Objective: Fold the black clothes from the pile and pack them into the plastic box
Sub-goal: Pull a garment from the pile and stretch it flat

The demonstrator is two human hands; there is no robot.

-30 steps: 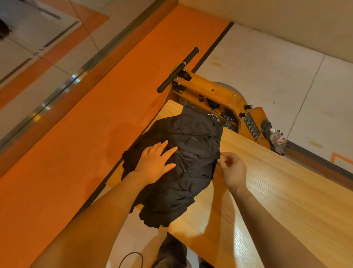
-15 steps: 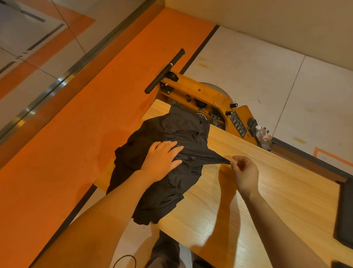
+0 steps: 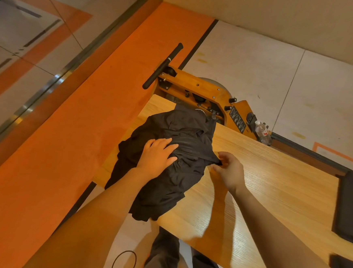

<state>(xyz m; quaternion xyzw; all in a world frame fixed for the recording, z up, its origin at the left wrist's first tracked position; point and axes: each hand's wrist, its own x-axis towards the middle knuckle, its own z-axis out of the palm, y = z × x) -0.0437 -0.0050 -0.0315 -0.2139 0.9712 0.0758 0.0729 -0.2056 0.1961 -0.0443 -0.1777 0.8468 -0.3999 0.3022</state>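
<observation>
**Stretched fold slackened as the right hand drew back to the pile**

Half a second before, the right hand [image 3: 230,172] had pulled a long point of black cloth out toward three o'clock; in this frame that point was short and the hand lay just beside the pile of black clothes [image 3: 170,161], thumb and fingers pinching its right edge. The left hand [image 3: 156,157] stayed flat on top of the pile, fingers straight and slightly spread, pressing down.

Counted from near to far: two legs in dark trousers at six o'clock under the table edge; two hands; one crumpled pile at the left end of the wooden table [image 3: 273,183], hanging over the near edge; two dark flat shapes [image 3: 351,208] at three and four o'clock, cut by the frame, too little showing to name them; one orange wooden machine [image 3: 204,93] at twelve o'clock with one black handle [image 3: 163,66]; one plastic bottle [image 3: 261,130] at its right end.
</observation>
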